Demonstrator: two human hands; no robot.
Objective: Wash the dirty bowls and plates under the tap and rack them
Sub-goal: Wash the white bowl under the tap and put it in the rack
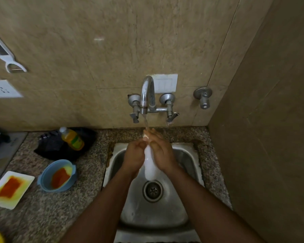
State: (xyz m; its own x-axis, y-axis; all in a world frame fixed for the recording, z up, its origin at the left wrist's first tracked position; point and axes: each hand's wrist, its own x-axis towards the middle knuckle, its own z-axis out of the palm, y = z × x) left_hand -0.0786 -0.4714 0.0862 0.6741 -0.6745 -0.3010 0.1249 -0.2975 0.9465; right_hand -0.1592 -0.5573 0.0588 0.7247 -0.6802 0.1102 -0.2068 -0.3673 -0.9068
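Two dirty items unwashed on counter, left of sink: white square plate (10,189), smeared orange-red and yellow; then blue bowl (58,175), same residue inside. No rack in view. Judged: task at early stage. Soap bottle (72,138) behind bowl, on dark cloth (51,146). Over sink (188,160), white item (149,165) held edge-on under running tap (147,95), blurred, kind not determinable. Left hand (135,155) curled around its left side; right hand (162,153) pressed on right side, fingers extended.
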